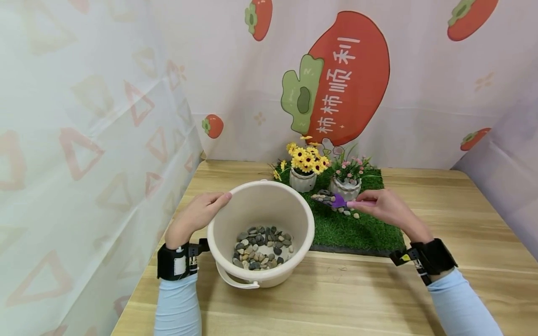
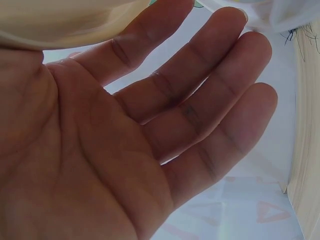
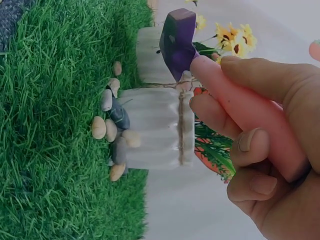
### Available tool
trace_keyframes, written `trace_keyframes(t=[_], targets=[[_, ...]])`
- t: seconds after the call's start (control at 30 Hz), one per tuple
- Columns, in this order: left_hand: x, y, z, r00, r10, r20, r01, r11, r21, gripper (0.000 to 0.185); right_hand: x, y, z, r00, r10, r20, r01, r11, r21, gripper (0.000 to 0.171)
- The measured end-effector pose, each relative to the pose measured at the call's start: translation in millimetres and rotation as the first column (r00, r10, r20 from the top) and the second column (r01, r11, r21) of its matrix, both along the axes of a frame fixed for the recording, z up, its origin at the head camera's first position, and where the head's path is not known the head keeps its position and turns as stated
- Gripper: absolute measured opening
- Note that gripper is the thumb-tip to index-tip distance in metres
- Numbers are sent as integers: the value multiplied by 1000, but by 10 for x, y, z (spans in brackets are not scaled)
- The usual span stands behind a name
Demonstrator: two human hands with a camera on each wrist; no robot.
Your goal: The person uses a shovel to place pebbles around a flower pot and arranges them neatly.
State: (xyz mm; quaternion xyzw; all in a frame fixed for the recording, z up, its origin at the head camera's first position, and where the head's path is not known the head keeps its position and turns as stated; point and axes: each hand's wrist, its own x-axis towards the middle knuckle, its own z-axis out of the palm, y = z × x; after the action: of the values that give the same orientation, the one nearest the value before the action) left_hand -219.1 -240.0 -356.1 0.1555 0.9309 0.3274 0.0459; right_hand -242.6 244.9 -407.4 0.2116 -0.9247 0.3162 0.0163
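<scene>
In the head view, my left hand [image 1: 201, 212] rests on the left rim of a beige bucket [image 1: 217, 233], the thumb side touching the rim. Its other fingers [image 2: 210, 115] are extended and slightly spread in the left wrist view. Pebbles [image 1: 262, 247] lie on the bucket's bottom. My right hand [image 1: 388, 210] grips the pink handle of a small garden trowel [image 1: 338, 200] with a purple blade. Several stones [image 1: 322, 196] sit on that blade, which is held level in front of a white flowerpot [image 1: 345, 187]. In the right wrist view, the fingers curl round the trowel's handle [image 3: 250, 110].
A second white pot [image 1: 302, 181] with yellow flowers stands left of the pink-flowered one. Both are on a green turf mat [image 1: 357, 233]. Loose pebbles [image 3: 117, 125] lie at the pink-flowered pot's foot. Printed cloths [image 1: 235, 84] hang behind and beside the wooden table [image 1: 336, 289].
</scene>
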Motion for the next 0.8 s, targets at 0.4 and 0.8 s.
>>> trace_keyframes(t=[0.4, 0.8], targets=[[-2, -7, -5, 1000, -10, -5, 10, 1000, -1, 46, -81, -47, -31, 994, -73, 80, 66, 995, 79, 27], [-2, -6, -11, 1000, -7, 16, 7, 1000, 1, 46, -111, -73, -23, 981, -122, 151, 114, 991, 64, 31]])
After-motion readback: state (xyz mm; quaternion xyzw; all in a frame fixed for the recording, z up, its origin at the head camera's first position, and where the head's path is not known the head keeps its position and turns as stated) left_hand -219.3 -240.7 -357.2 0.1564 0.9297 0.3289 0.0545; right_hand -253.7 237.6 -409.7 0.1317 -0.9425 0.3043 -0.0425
